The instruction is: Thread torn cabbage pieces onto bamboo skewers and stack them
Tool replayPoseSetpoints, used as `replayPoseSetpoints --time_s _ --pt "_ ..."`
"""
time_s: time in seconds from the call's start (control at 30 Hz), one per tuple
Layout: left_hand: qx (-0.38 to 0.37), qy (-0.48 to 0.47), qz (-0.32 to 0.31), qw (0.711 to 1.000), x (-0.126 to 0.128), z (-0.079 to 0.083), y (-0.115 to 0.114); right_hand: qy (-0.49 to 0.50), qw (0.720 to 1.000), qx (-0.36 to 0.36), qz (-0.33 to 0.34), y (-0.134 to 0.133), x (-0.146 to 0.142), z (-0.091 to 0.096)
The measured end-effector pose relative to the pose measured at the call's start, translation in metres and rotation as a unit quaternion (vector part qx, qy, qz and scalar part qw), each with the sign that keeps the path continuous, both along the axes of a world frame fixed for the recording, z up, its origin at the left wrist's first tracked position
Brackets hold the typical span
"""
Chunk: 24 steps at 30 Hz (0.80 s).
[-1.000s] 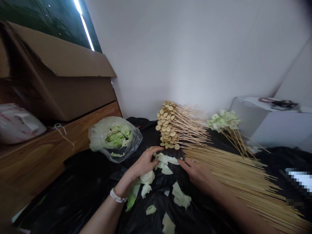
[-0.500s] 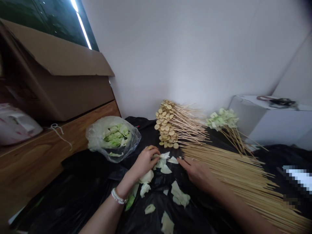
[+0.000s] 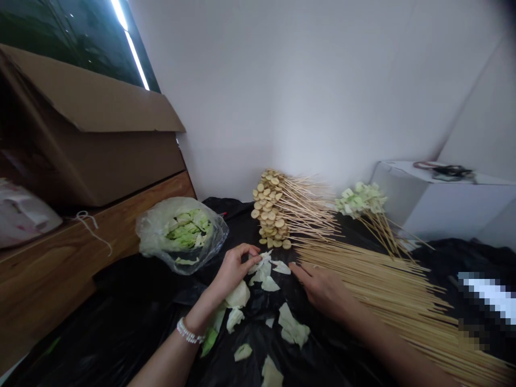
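Note:
My left hand (image 3: 234, 267) pinches a pale cabbage piece (image 3: 258, 264) from the loose cabbage pieces (image 3: 292, 328) scattered on the black plastic sheet (image 3: 133, 317). A bead bracelet circles that wrist. My right hand (image 3: 322, 290) lies with its fingers stretched out at the near end of a wide heap of bare bamboo skewers (image 3: 395, 290), touching the sticks. Its thumb side is hidden.
A clear bag of green cabbage (image 3: 181, 234) sits left of my hands. Behind them stand a stack of skewers with tan round slices (image 3: 272, 212) and a bundle of cabbage skewers (image 3: 360, 200). A cardboard box (image 3: 92, 140) rests on the wooden ledge (image 3: 80, 252); a white box (image 3: 439, 201) stands at right.
My left hand's fingers have curled from flat on the cabbage into a pinch on one piece. The right hand has barely moved. The view has shifted slightly.

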<state>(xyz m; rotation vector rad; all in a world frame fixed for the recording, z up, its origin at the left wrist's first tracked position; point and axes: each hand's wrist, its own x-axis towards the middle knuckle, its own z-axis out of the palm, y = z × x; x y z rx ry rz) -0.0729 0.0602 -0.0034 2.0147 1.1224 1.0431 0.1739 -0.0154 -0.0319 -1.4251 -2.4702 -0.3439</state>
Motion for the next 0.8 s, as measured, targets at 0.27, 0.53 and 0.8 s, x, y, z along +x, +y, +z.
replayPoseSetpoints --time_s 0.27,0.53,0.8 --pt "-0.036 -0.046 -0.034 0.998 0.007 0.016 -0.016 0.008 1.000 0.009 0.007 -0.005 -0.004 0.000" --pt "-0.056 -0.097 -0.029 0.993 0.005 0.015 -0.014 0.036 0.997 0.062 0.025 -0.005 -0.004 -0.004" --pt "-0.029 -0.146 0.092 0.985 0.005 0.003 -0.006 0.046 0.995 0.083 0.015 -0.005 -0.004 -0.005"
